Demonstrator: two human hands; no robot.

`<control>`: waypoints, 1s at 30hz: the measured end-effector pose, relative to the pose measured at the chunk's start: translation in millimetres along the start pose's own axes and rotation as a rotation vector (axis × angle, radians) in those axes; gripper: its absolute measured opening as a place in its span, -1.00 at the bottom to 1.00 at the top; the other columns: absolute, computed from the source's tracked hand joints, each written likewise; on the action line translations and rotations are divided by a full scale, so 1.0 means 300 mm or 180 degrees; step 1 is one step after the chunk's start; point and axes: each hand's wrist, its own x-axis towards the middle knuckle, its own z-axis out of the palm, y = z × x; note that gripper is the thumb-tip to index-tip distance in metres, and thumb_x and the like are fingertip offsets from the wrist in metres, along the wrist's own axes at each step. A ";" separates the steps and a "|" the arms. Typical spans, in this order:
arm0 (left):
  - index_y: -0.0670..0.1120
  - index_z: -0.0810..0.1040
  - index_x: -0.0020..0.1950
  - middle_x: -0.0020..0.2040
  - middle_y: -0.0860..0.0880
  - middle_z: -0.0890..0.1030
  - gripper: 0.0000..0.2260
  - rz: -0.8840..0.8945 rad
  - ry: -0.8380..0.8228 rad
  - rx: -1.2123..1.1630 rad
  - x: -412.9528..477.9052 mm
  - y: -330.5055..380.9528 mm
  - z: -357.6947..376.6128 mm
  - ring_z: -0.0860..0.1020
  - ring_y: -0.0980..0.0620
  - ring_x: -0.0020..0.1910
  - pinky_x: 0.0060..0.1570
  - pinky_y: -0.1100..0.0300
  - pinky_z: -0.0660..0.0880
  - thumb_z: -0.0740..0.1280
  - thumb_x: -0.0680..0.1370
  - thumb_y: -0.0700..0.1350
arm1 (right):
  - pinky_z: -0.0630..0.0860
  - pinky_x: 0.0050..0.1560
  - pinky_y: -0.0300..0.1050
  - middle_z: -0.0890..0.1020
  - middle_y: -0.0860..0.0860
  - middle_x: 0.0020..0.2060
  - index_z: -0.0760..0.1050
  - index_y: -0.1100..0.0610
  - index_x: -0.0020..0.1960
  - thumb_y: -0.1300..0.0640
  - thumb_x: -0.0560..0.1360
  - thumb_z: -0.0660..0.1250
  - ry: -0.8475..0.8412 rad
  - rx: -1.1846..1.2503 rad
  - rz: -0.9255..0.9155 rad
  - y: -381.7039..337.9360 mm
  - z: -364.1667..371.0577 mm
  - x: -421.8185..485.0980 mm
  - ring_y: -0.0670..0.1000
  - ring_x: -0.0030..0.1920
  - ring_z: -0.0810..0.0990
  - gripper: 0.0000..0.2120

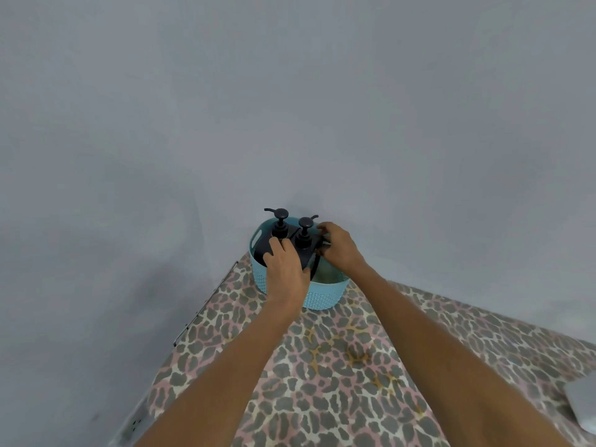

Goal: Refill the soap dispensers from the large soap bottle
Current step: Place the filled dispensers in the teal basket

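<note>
Two black soap dispensers with pump tops stand in a light blue perforated basket at the far corner of the table. My left hand wraps the body of the left dispenser. My right hand holds the side of the right dispenser. Both bottles' lower parts are hidden by my hands and the basket wall. No large soap bottle is in view.
The table wears a leopard-print cloth in pink and grey. A grey wall rises right behind the basket. A grey flat object lies at the right edge. The table's left edge drops off beside the basket.
</note>
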 end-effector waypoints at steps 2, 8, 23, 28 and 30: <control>-0.21 0.24 0.30 0.30 -0.18 0.28 -0.60 -0.0010 0.0018 -0.0106 -0.008 -0.002 -0.002 0.38 -0.12 0.13 0.16 0.15 0.32 0.26 0.55 -0.08 | 0.38 0.26 -0.12 0.44 0.19 0.28 0.30 0.27 0.35 0.39 0.44 0.32 0.0003 0.0168 0.0063 -0.005 -0.008 -0.023 0.13 0.30 0.43 -0.50; -0.20 0.32 0.27 0.26 -0.16 0.35 -0.67 0.0154 0.0151 -0.0433 -0.068 0.032 0.006 0.37 -0.12 0.18 0.14 0.13 0.38 0.26 0.54 -0.13 | 0.37 0.09 -0.28 0.52 0.17 0.16 0.40 0.27 0.25 0.31 0.46 0.35 0.0429 0.0239 -0.0067 0.024 -0.078 -0.163 0.09 0.14 0.51 -0.62; -0.15 0.40 0.23 0.17 -0.10 0.47 -0.68 0.1134 -0.0363 -0.1341 -0.346 0.445 0.162 0.43 -0.04 0.17 0.13 0.11 0.41 0.32 0.51 -0.12 | 0.40 -0.01 -0.33 0.59 0.09 -0.03 0.48 0.22 0.14 0.23 0.46 0.38 0.1499 0.0212 0.0355 0.313 -0.430 -0.767 -0.03 -0.04 0.53 -0.73; -0.13 0.38 0.24 0.17 -0.08 0.46 -0.66 0.1387 -0.0693 -0.1380 -0.456 0.616 0.252 0.44 -0.03 0.18 0.13 0.14 0.43 0.33 0.51 -0.07 | 0.40 -0.14 -0.48 0.56 0.00 -0.10 0.49 0.21 0.10 0.23 0.46 0.37 0.1944 0.0138 0.0663 0.437 -0.546 -0.974 -0.07 -0.11 0.52 -0.77; -0.13 0.37 0.24 0.18 -0.07 0.45 -0.64 0.1468 -0.0831 -0.1450 -0.491 0.681 0.289 0.43 -0.02 0.19 0.14 0.17 0.40 0.34 0.50 -0.06 | 0.42 -0.16 -0.45 0.57 0.01 -0.15 0.51 0.22 0.07 0.25 0.45 0.37 0.2149 0.0127 0.0748 0.478 -0.586 -1.043 -0.05 -0.16 0.53 -0.80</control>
